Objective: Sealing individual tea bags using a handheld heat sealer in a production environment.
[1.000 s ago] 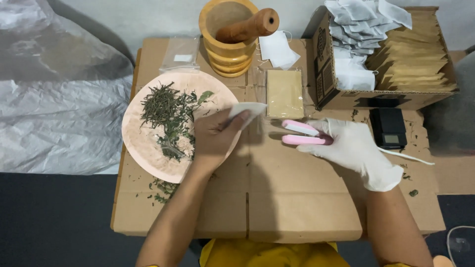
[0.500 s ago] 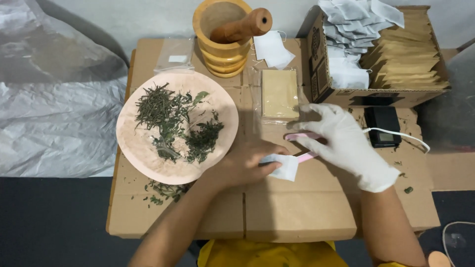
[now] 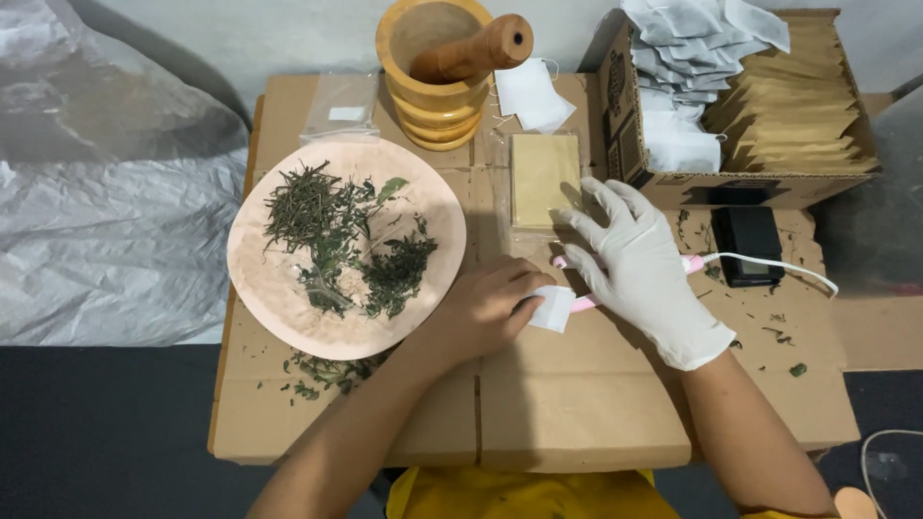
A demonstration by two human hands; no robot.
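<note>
White latex covers your right hand (image 3: 639, 269), which lies flat and spread, grip released, pressing down on a pink heat sealer (image 3: 582, 302) just right of the pink plate (image 3: 279, 298). Your bare left hand (image 3: 490, 308) sits at the plate's right edge, its grip pinched on a small white paper sachet (image 3: 554, 308) whose end rests against the sealer under your gloved palm. The plate holds dried green herbs (image 3: 336, 240), and a few crumbs lie below it on the cardboard-covered bench (image 3: 577, 413). Above the plate stands a wooden mortar (image 3: 433, 96) with its pestle (image 3: 476, 50) leaning inside. Right of the plate, beyond your gloved fingers, lies a tan packet (image 3: 543, 178); further right a cardboard box (image 3: 769, 115) holds white sachets and tan packets.
</note>
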